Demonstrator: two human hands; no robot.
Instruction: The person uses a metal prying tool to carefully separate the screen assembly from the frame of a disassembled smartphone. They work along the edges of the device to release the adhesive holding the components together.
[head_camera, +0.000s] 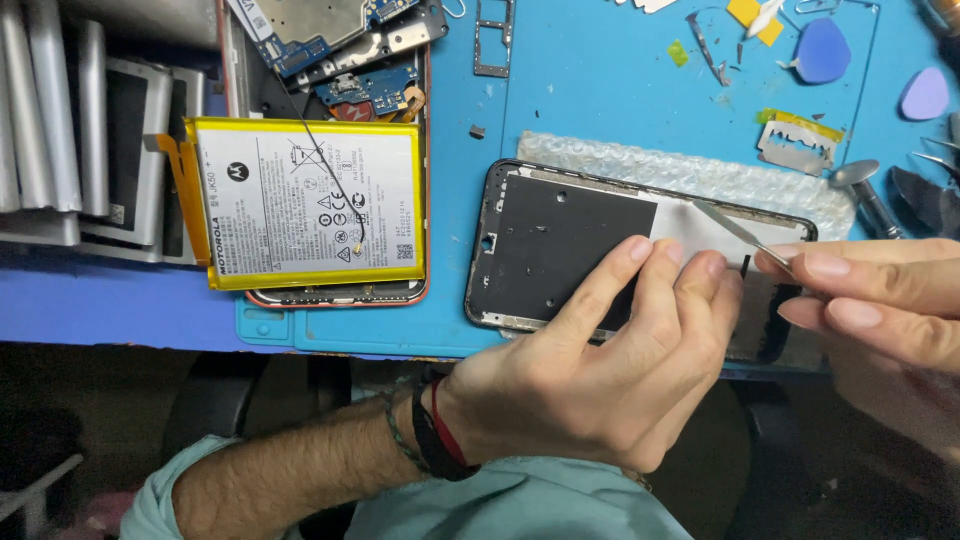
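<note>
While the left hand (590, 370) presses its fingers flat on the phone frame (560, 250) to steady it on the blue mat (590, 80), the right hand (880, 300) pinches a thin metal blade (735, 228) over the frame's right part — the tip's contact is unclear — and that end is hidden.

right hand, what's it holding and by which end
The right hand pinches thin metal tweezers by their rear end, tips pointing onto the phone frame. The left hand holds nothing; its fingers press the frame down.
</note>
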